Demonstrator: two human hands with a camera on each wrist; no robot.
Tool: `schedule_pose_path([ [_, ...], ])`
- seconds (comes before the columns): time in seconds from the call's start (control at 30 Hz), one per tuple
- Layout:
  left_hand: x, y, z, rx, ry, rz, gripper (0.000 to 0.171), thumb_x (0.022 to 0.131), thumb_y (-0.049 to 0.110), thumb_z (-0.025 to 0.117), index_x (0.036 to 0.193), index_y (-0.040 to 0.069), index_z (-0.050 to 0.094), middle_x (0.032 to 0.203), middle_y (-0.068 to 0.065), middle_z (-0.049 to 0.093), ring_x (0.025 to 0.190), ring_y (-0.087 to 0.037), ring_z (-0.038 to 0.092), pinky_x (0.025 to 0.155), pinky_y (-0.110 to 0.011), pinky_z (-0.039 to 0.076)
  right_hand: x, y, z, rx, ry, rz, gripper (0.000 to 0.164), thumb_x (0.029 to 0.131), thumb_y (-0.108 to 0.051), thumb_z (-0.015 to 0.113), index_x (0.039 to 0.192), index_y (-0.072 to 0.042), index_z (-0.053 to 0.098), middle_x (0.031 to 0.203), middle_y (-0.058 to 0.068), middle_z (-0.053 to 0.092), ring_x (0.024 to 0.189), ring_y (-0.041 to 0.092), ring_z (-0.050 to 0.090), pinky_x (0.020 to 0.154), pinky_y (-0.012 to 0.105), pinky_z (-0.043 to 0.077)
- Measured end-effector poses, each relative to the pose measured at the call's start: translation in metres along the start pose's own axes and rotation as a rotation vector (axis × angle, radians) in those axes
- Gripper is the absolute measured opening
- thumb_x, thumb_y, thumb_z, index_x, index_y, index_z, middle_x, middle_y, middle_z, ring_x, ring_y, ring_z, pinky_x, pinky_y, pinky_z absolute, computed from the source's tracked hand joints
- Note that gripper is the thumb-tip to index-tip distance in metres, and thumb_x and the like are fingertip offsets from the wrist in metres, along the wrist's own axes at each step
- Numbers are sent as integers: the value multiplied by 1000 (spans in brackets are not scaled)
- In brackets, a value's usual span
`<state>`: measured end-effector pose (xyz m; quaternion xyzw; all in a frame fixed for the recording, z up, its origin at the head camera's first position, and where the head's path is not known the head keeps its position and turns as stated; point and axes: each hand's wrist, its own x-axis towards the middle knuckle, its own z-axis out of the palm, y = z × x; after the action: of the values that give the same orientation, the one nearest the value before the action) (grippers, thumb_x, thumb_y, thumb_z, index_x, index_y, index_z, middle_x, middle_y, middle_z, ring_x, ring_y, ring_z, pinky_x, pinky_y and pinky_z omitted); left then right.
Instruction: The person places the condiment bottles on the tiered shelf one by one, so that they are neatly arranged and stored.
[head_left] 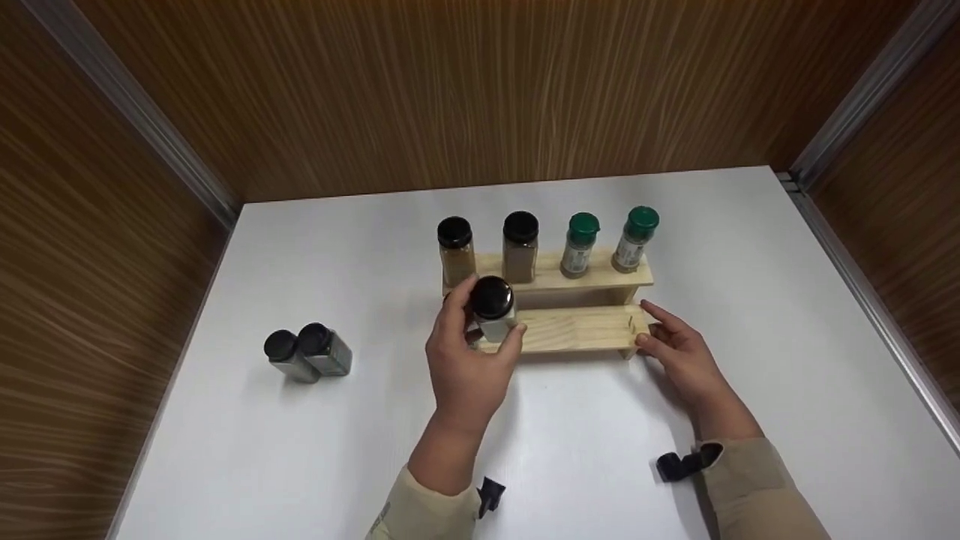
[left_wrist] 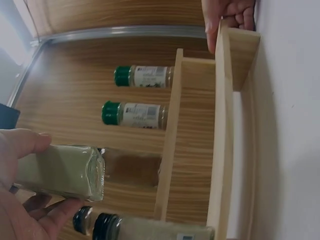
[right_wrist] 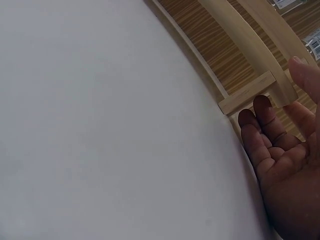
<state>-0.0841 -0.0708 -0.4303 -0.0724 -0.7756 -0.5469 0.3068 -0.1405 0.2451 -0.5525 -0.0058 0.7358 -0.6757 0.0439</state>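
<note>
Leftmost on the desk [head_left: 300,465], I see two dark-capped jars [head_left: 334,356] side by side, well apart from the rack. Next, the left grip [head_left: 466,367] curls round a black-capped glass jar [head_left: 495,327], parted no wider than the glass. That jar hangs over the left part of the lower shelf [head_left: 574,328], its base clear of the wood. A neighbouring jar [left_wrist: 160,229] stands at the shelf's left end, so I would bring the held one down slowly and upright, just right of it, keep its cap off the brown-filled jar [head_left: 520,256] on the tier above, and release once the base sits flat. At the far end of the two-tier wooden rack [head_left: 555,276], the right grip [head_left: 686,364] has the lower shelf between thumb and forefinger; I judge a light, steady brace enough to prevent skidding.

The desktop is white, with soft shadows. A wood-grain panel [head_left: 97,262] walls it at left, another [head_left: 480,97] runs behind, and a metal rail [head_left: 877,322] edges the right.
</note>
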Motion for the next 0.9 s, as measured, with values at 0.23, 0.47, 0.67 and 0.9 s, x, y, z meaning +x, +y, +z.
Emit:
schedule_pose_path([
  [0.23, -8, -6, 23, 35, -66, -30, 75, 82, 1, 91, 147, 1, 53, 141, -18, 62, 116, -31, 69, 84, -39, 62, 0, 0, -1, -11, 9, -5, 63, 103, 3, 66, 160, 3, 40, 116, 9, 66, 99, 9, 67, 86, 25, 58],
  [0.47, -16, -14, 37, 67, -118, -84, 74, 85, 2, 89, 149, 4, 52, 137, -17, 63, 118, -34, 67, 84, -43, 60, 0, 1, -1, -3, 12, -15, 62, 102, 6, 65, 159, 4, 41, 115, 9, 67, 99, 10, 67, 86, 26, 58],
  [0.67, -20, -24, 46, 128, -142, -119, 77, 84, 6, 91, 150, 5, 51, 136, -16, 65, 120, -34, 67, 85, -45, 60, 0, 2, -2, 6, 21, -28, 62, 101, 8, 64, 159, 5, 42, 113, 9, 67, 98, 10, 68, 85, 27, 59],
  [0.9, -22, -36, 54, 162, -174, -118, 77, 87, 3, 88, 153, 5, 47, 144, -17, 61, 129, -37, 61, 95, -51, 57, -1, 3, -2, 38, 22, -52, 61, 100, 12, 63, 157, 9, 41, 110, 9, 68, 95, 11, 68, 83, 26, 59],
])
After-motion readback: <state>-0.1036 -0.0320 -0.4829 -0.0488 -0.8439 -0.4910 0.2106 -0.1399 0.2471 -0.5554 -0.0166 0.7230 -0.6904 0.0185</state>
